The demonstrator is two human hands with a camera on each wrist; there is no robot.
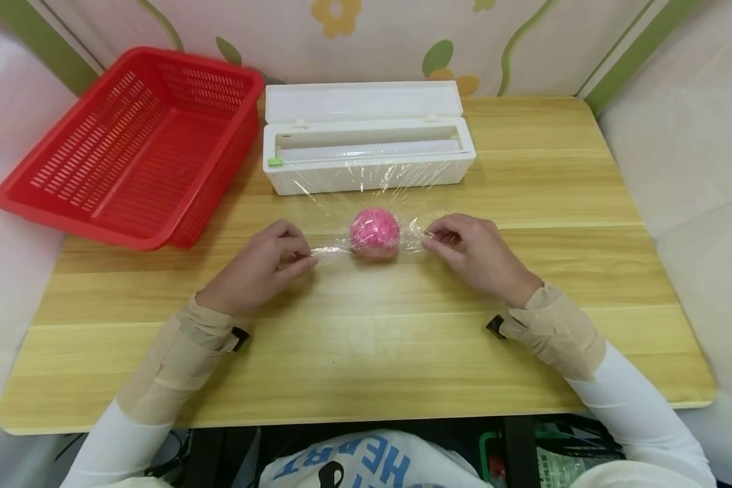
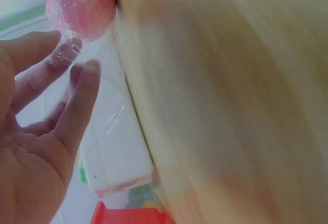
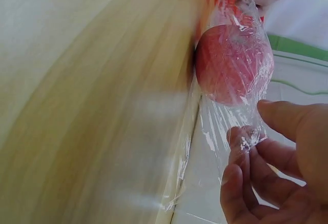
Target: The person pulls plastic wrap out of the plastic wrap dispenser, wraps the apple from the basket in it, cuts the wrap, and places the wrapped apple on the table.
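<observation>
A pinkish-red apple (image 1: 375, 234) sits on the table in front of the dispenser box, inside clear cling film (image 3: 210, 126). The film is gathered on both sides of the fruit, and a thin sheet of it spreads back toward the box. My left hand (image 1: 265, 264) pinches the film's left end with its fingertips, a short way from the apple. On the other side, my right hand (image 1: 478, 256) holds the gathered right end between thumb and fingers. In the right wrist view the apple (image 3: 233, 65) shows clearly through the wrinkled wrap.
Behind the apple stands a white cling film dispenser (image 1: 369, 179), its lid up, a roll inside and a green slider at its left end. A red plastic basket (image 1: 183, 227) occupies the table's back left. A patterned cloth wall (image 1: 390, 41) borders the back.
</observation>
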